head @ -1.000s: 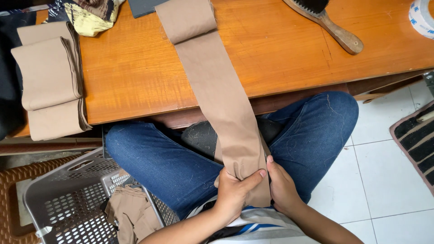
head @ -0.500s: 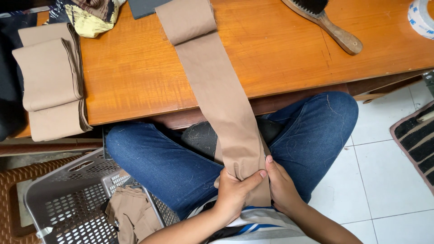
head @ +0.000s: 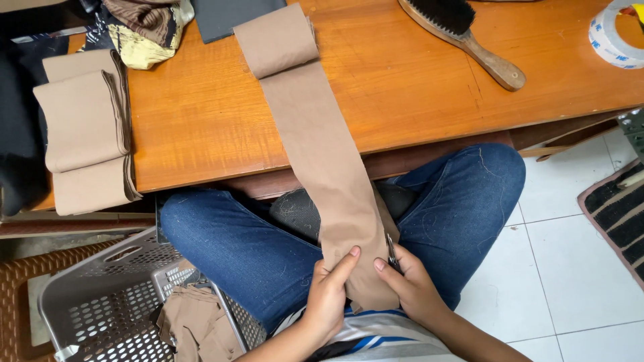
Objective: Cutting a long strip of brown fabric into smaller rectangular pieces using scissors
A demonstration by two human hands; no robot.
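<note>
**Tan cloth strip pinched over the lap**

Tan fabric sits between my fingertips: my left hand (head: 329,295) pinches the lower end of the long cloth strip (head: 322,154), index finger stretched flat up its face, thumb hidden behind it. My right hand (head: 412,288) closes on the same end from the other side, and a thin dark metal tool (head: 390,251) pokes up between its fingers and the cloth; I cannot tell what kind it is, since most of it is hidden in the hand.

The strip runs from my lap, over jeans-clad knees, up onto the orange wooden table (head: 416,100), where its far end is rolled over.

To the left on the table lies a folded stack of the same tan cloth (head: 87,134), next to dark fabric cut off by the frame. A wooden-handled brush (head: 463,33) lies at the top, bristles partly out of view. At the top right corner a white tape roll (head: 614,37) with small blue marks is cut off. Below left, a grey plastic basket (head: 100,302) holds tan scraps (head: 198,328).
</note>
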